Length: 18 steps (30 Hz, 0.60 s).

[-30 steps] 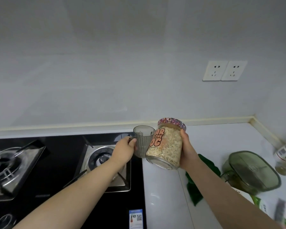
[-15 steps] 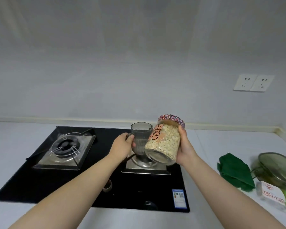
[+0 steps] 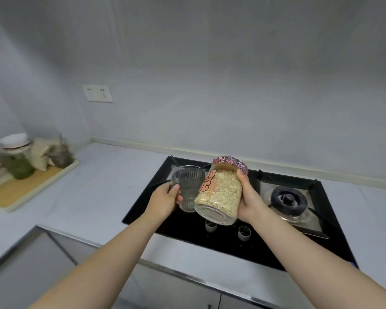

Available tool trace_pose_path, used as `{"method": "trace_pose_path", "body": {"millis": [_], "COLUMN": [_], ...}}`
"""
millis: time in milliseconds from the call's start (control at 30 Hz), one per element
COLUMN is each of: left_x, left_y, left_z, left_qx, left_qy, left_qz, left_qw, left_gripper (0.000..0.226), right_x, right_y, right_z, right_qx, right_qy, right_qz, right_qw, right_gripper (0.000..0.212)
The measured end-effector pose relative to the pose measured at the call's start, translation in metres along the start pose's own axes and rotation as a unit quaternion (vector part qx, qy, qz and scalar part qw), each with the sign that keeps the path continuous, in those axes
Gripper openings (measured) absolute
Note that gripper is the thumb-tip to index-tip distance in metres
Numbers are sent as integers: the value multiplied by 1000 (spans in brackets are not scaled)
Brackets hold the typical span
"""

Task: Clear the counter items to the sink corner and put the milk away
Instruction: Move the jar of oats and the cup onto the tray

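My left hand (image 3: pixel 164 198) grips the handle of a ribbed grey glass mug (image 3: pixel 188 188), held upright in the air. Touching the mug on its right is a glass jar of oats (image 3: pixel 221 192) with a patterned lid, tilted, gripped by my right hand (image 3: pixel 249 200) round its side. Both are held over the left part of the black gas hob (image 3: pixel 187 230). No milk is in view.
At the far left corner a tray (image 3: pixel 31 186) carries a green glass, a bag, a grey cup and stacked white bowls. A sink edge (image 3: pixel 42 233) shows at lower left. White counter (image 3: pixel 94 188) lies between tray and hob. A wall socket (image 3: pixel 97 93) sits above.
The view has swung left with both hands carrying the mug and jar leftward across the hob. The green cloth and strainer have left the view; the tray corner and sink edge have appeared.
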<state>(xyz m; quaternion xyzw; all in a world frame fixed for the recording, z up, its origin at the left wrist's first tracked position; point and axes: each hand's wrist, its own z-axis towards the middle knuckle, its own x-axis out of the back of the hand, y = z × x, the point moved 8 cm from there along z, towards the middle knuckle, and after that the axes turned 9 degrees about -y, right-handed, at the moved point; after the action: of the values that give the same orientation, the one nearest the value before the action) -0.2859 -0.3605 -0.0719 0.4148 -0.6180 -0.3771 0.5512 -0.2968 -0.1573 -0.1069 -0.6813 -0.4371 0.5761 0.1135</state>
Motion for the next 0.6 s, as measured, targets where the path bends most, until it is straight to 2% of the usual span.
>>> {"method": "trace_pose_path", "body": {"millis": [133,300,433,533,600], "left_x": [59,125,172,211,238], "left_y": [-38,-72,-95,-115,-128], "left_z": [-11,-16,-5,9,19], "left_qx": [27,47,60,72,81], "left_qy": [25,79,105,120,126], "left_qz": [-4,-44,-26,-5,12], "left_qw": [999,995,992,990,989], "left_gripper": [30,29,28,29,30], "right_x": [-50,-104,-144,-174,-191], "right_y": [44,78,100,122,139], "right_z": [26,67,112,149,175], "right_qx": [-30,-59,-84,-112,-132], "right_qy": [-27,-44,-71,-92,-102], "right_qz": [11,-32,-57,-80,-84], "right_qw": [999,997,992,986,982], "right_gripper": [51,57,40,40,48]}}
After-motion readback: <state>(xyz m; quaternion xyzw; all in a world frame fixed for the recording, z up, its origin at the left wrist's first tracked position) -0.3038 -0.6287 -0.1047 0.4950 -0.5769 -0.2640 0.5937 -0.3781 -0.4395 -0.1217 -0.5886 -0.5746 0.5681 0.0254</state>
